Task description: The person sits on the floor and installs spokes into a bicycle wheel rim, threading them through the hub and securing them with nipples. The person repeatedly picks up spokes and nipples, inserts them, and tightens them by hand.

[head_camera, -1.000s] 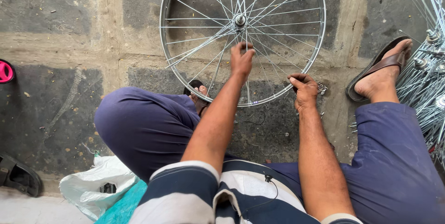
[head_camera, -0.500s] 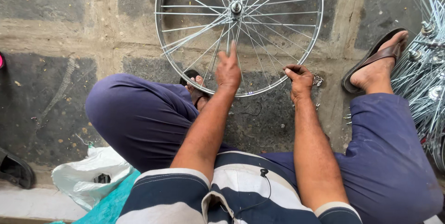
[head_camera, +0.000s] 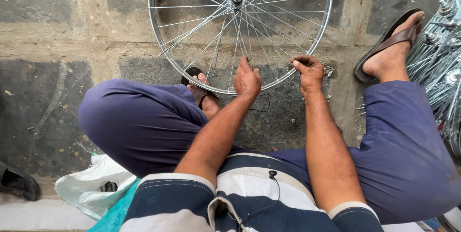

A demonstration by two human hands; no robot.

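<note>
We sit with the wheel (head_camera: 240, 33) flat on the floor (head_camera: 57, 45) between our feet, so it stays steady; our left hand (head_camera: 247, 79) pinches a spoke (head_camera: 246, 40) while our right hand (head_camera: 309, 71) grips the rim (head_camera: 314, 45), hands apart.

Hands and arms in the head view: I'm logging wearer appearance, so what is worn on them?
Both forearms are bare; left hand and right hand wear no gloves, and no rings or watch show. Short sleeves are navy-and-white striped with white cuffs. A thin black cable lies on the shirt.

Bare paving (head_camera: 57, 69) left of wheel (head_camera: 158, 45), stacked wheels (head_camera: 439, 54) crowding right
</note>
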